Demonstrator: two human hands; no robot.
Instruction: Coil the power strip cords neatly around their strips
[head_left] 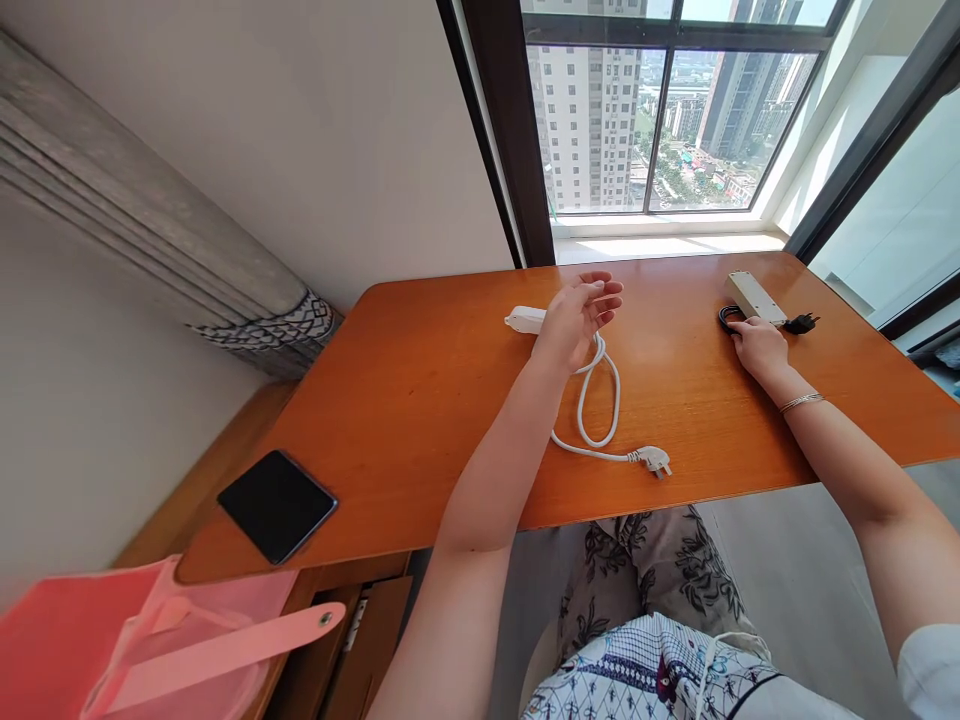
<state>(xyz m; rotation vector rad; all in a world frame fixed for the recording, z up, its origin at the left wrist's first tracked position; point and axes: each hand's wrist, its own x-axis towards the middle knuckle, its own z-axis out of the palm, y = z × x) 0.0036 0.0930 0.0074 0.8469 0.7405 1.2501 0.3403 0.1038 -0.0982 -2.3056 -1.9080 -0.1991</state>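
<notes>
My left hand (pixel 581 315) is raised over the middle of the wooden table, fingers apart and slightly curled, with nothing in it. Partly hidden behind it lies a white power strip (pixel 527 320), its white cable (pixel 616 395) looped toward the near edge and ending in a white plug (pixel 654 460). On the right, my right hand (pixel 759 345) has its fingers closed at the black cable (pixel 727 318) beside a beige power strip (pixel 754 298). A black plug (pixel 801 324) lies just right of that strip.
A black tablet (pixel 277 505) lies at the left end of the wooden table (pixel 405 400). Below that corner hangs a pink bag (pixel 202 640) beside a brown drawer unit (pixel 375 640). Behind the table are a window (pixel 664 130) and a grey curtain (pixel 172 220).
</notes>
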